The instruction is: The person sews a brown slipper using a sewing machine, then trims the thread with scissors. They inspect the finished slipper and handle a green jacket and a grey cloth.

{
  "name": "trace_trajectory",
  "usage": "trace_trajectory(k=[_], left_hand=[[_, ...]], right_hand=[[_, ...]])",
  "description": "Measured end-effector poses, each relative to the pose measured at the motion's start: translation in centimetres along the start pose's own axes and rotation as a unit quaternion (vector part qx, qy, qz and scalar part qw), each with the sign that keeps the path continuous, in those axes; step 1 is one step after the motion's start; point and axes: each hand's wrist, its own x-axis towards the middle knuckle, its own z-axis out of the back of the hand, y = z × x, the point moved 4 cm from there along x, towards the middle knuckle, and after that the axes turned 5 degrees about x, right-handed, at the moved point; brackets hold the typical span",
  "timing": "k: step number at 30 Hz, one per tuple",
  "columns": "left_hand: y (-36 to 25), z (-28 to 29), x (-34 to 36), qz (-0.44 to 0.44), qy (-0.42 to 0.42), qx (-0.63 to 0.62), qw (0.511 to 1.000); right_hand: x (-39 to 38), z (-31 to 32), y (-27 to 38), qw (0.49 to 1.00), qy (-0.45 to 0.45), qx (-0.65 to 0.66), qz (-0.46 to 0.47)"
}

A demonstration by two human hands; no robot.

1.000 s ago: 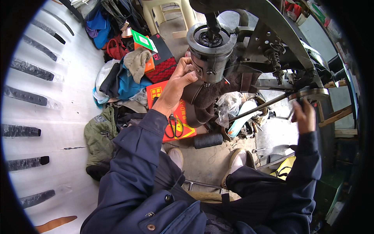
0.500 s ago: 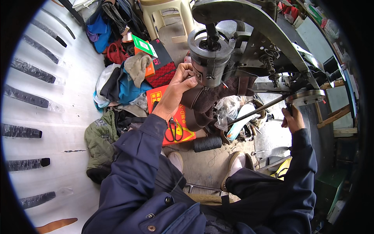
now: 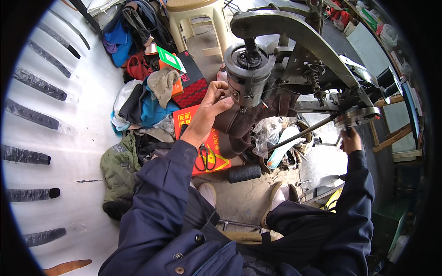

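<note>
Left hand [image 3: 206, 115] at 11 o'clock, fingers curled beside sewing machine head [image 3: 248, 86], hold unclear, brown fleecy leather [image 3: 242, 124] at the head's 6 o'clock, right hand [image 3: 352, 143] at 3 o'clock clasping crank handle [image 3: 348, 133]

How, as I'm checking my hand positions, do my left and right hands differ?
Your left hand is beside the machine's metal cylinder; your right hand is just below the metal wheel.
The left hand's thumb extends toward the cylinder, while the right hand's fingers appear curled around a dark handle.
Both hands are bare, with dark blue sleeves.
</note>
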Motion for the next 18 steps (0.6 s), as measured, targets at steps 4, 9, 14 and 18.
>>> trace_trajectory(k=[4, 9, 14, 18], left_hand=[[0.3, 0.2, -0.1, 0.001, -0.006, 0.008, 1.0], [0.4, 0.3, -0.4, 0.001, -0.01, 0.008, 1.0], [0.2, 0.5, -0.5, 0.004, 0.006, 0.006, 1.0], [0.4, 0.5, -0.4, 0.0, 0.007, -0.006, 1.0]], right_hand=[[-5.4, -1.9, 7.1, 0.989, 0.071, 0.046, 0.122], [-3.2, 8.3, 8.5, 0.955, -0.164, 0.04, 0.244], [2.3, 6.8, 0.1, 0.972, -0.218, -0.039, 0.074], [-2.0, -1.7, 1.9, 0.995, 0.092, 0.02, 0.017]])
